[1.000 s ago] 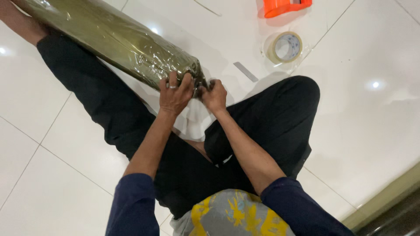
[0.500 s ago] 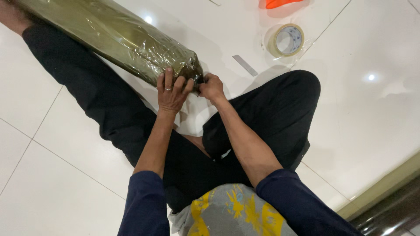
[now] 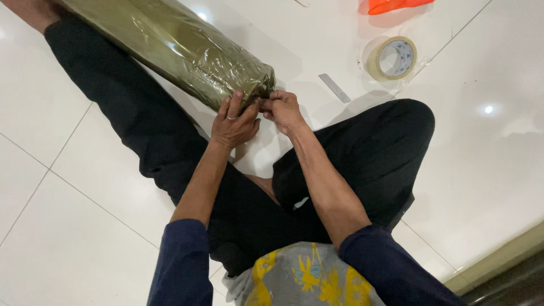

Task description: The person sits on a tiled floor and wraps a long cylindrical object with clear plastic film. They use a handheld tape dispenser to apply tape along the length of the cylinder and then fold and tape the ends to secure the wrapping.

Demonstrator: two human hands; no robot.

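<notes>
Two hands, left hand (image 3: 233, 122) and right hand (image 3: 281, 109), grips pinching one olive wrapped roll (image 3: 170, 48); one tape ring (image 3: 392, 58) nearby.

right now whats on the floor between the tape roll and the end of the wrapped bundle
In the head view, a small flat grey strip lies on the white tiled floor between the tape roll and the wrapped bundle; otherwise bare tile.

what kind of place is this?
Probably an indoor room used for packing, worked on the floor: glossy white floor tiles, a tape roll lying there, and both hands at a plastic-wrapped bundle.
</notes>
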